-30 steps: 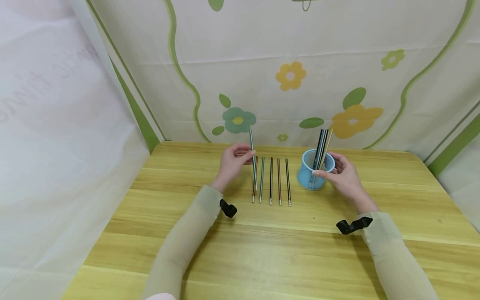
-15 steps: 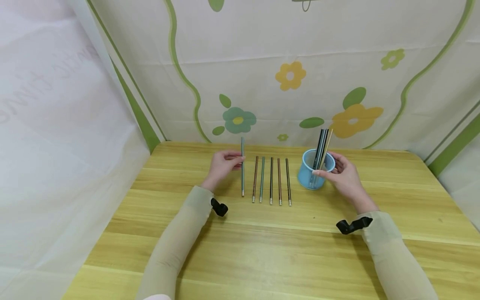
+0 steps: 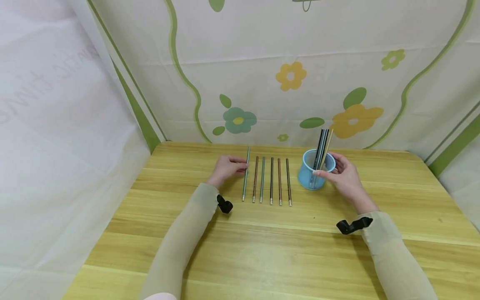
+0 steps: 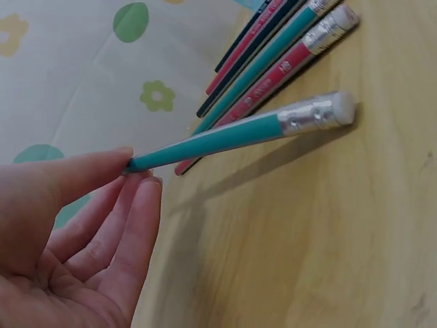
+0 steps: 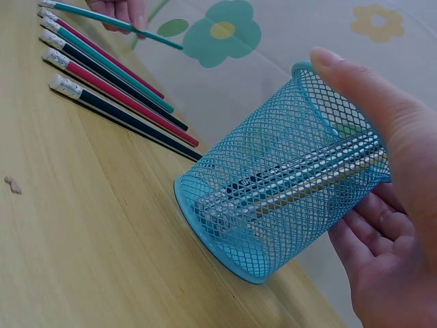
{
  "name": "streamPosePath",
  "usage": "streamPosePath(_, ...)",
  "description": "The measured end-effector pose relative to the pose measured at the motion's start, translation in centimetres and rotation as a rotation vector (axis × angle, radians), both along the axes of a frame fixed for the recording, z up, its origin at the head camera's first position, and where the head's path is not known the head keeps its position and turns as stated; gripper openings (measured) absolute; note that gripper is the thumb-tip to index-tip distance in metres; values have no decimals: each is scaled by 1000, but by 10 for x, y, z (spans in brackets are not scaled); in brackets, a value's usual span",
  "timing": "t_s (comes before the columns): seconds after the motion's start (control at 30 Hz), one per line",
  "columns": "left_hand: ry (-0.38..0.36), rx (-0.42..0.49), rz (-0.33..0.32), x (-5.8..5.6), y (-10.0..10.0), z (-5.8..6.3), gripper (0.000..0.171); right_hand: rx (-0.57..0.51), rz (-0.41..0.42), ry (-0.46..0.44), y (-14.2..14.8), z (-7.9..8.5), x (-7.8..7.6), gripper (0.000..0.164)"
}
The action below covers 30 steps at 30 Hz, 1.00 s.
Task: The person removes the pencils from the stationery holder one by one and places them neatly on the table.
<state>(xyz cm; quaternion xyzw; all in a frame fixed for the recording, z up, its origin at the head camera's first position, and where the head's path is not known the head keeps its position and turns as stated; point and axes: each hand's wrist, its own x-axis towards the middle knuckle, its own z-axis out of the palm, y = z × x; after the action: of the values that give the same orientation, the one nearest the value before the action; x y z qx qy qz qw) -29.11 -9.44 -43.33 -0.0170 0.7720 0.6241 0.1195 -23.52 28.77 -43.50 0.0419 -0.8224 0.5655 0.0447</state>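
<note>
My left hand [image 3: 229, 168] pinches a teal pencil [image 4: 225, 139] between thumb and fingertips, its white eraser end pointing toward me. In the left wrist view the eraser end sits close over the wood, with a shadow beneath. Just right of it, several pencils lie in a parallel row: a red pencil [image 3: 255, 180], a teal pencil [image 3: 262, 180], then black and red ones. My right hand [image 3: 346, 174] grips a blue mesh pencil cup [image 5: 273, 178] at its rim, thumb on the near side. Several dark pencils [image 3: 320, 146] and a pale one lean inside the cup.
The wooden table [image 3: 262, 250] meets a white curtain [image 3: 262, 41] with printed flowers at its back edge. Another white curtain [image 3: 67, 146] hangs along the left side. A black camera mount [image 3: 354, 226] sits on the right wrist, another [image 3: 225, 205] on the left.
The left hand has carried the teal pencil left from over the row, then lowered it beside the leftmost red pencil. The right hand and cup have stayed in place.
</note>
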Motion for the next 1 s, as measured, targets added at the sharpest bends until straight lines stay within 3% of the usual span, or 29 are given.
streamPosePath(0.27, -63, -26, 37, 0, 6, -10, 23, -7, -1, 3, 0, -1, 0, 83)
streamPosePath(0.6, -29, -100, 100, 2, 15, -8, 19, -4, 6, -1, 2, -2, -1, 83)
streamPosePath(1.0, 25, -223, 116, 3, 22, -6, 16, -1, 11, -2, 2, -1, -1, 84)
